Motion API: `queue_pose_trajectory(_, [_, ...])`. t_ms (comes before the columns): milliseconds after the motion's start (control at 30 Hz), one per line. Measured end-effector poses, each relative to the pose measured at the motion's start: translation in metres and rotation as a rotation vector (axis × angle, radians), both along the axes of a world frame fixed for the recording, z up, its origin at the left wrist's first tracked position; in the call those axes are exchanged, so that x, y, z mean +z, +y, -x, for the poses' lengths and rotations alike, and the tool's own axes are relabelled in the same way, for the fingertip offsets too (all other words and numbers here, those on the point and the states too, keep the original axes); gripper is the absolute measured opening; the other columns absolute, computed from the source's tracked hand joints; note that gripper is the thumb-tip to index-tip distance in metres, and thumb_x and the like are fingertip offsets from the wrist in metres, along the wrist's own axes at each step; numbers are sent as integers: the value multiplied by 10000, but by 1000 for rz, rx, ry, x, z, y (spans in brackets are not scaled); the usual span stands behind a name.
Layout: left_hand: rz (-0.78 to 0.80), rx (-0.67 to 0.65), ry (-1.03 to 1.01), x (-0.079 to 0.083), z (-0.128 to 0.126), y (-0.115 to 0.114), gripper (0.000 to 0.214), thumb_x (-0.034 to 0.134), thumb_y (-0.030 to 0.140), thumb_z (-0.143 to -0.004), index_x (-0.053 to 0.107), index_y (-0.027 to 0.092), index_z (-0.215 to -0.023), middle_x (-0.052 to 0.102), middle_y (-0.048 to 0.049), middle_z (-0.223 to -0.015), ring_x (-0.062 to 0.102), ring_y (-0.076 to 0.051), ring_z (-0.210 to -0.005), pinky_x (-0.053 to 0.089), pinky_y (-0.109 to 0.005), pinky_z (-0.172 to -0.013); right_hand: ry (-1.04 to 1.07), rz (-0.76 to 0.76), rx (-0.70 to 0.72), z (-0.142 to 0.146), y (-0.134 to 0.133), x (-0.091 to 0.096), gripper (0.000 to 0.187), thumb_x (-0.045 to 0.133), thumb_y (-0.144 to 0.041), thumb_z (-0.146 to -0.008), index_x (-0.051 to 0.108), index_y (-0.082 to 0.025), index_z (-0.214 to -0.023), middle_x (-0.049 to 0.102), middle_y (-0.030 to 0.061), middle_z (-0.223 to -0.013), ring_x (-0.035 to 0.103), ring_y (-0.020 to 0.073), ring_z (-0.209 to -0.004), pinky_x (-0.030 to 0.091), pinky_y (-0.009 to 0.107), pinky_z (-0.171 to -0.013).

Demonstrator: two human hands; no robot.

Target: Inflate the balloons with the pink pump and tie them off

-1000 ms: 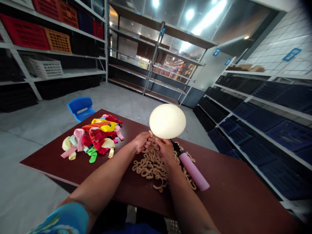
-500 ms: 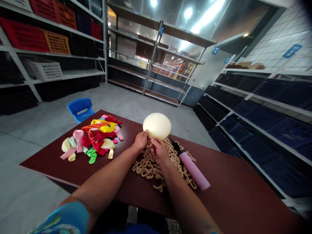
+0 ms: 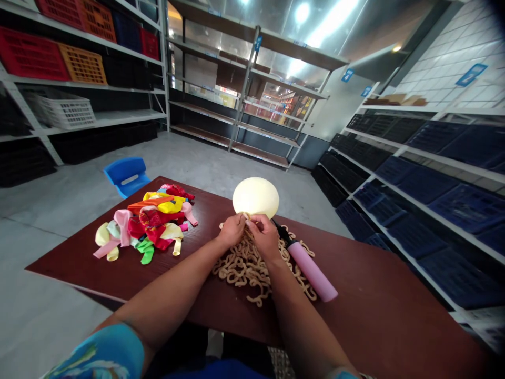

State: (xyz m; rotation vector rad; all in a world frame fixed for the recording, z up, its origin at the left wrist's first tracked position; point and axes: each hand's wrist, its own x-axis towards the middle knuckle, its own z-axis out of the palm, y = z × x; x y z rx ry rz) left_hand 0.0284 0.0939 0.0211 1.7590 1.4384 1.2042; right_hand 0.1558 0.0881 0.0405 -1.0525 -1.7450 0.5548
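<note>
A pale yellow inflated balloon (image 3: pixel 255 197) rests above the far edge of the table, its neck toward me. My left hand (image 3: pixel 232 230) is closed, pinching at that neck. Right beside it, my right hand (image 3: pixel 265 236) is also closed, thumb and fingertips meeting at the same spot. A bit of tan cord shows between the fingertips; the knot or opening of the balloon is hidden by them. Below both hands spreads a heap of curly tan cord (image 3: pixel 242 269). To its right lies a balloon pump (image 3: pixel 313 271) with a pink barrel and black end.
Left on the brown table (image 3: pixel 379 295) is a pile of limp, colourful balloons (image 3: pixel 161 217). A blue chair (image 3: pixel 127 173) stands behind the table's left corner. Shelves with red and orange crates (image 3: pixel 33 55) are at left, dark blue crates (image 3: pixel 426 210) at right.
My right hand has shifted up to the balloon's neck, its fingertips now beside the left ones. The view has moved slightly; the pump and limp balloons lie as before.
</note>
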Motion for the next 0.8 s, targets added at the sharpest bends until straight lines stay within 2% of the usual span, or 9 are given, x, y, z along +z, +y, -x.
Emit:
queue_pose_trajectory(133, [-3,-26,112,3,0,-2,398,228,385,-913,547,160,-837,610,-71,-787,550,-156,-714,423,-284,-700,149,293,58,-3,2,0,222,596,-409,-724,604,-201,-800,610,-15,-677,529,110,-527,434,242,-500])
queue_pose_trajectory(233, [8,-31,211,7,-1,-5,375,233,353,-914,539,154,-825,604,-82,-784,549,-166,-715,424,-295,-698,129,375,73,-6,3,2,202,583,-405,-727,560,-205,-737,532,-47,-549,467,97,-441,370,222,-426])
queue_pose_trajectory(333, [0,-40,202,10,-4,-8,365,238,341,-915,537,153,-822,606,-83,-798,557,-169,-737,426,-298,-711,37,299,7,-6,2,2,203,540,-412,-755,532,-211,-739,525,-44,-549,471,106,-461,377,230,-451])
queue_pose_trajectory(433, [-12,-51,87,9,-8,-8,379,244,378,-916,534,162,-806,604,-68,-791,556,-162,-731,429,-292,-702,-18,181,-149,-3,2,-3,217,514,-426,-768,521,-211,-748,576,-14,-636,514,126,-556,416,250,-533])
queue_pose_trajectory(567, [-47,-98,-45,4,-10,-6,372,258,410,-911,501,170,-761,578,-39,-741,529,-144,-692,427,-276,-672,23,173,-267,2,3,-10,215,495,-420,-765,505,-209,-728,592,1,-657,530,139,-597,432,261,-568])
queue_pose_trajectory(633, [-53,-130,-59,2,-10,-5,365,268,418,-907,486,173,-747,565,-31,-722,518,-140,-680,424,-272,-665,88,214,-251,3,4,-11,207,488,-413,-766,497,-209,-734,581,-7,-633,521,133,-559,434,260,-549])
queue_pose_trajectory(733, [-31,-133,-47,3,-7,-4,346,287,416,-901,499,171,-781,579,-33,-740,523,-140,-682,422,-270,-669,160,256,-142,4,2,-8,209,484,-420,-780,489,-212,-769,559,-25,-600,504,122,-506,434,256,-520])
queue_pose_trajectory(800, [-10,-92,-36,4,-5,-3,329,290,386,-902,516,166,-810,595,-44,-769,532,-143,-700,421,-273,-689,129,202,-74,4,0,-4,209,494,-421,-786,502,-211,-789,560,-22,-616,512,122,-527,441,259,-540])
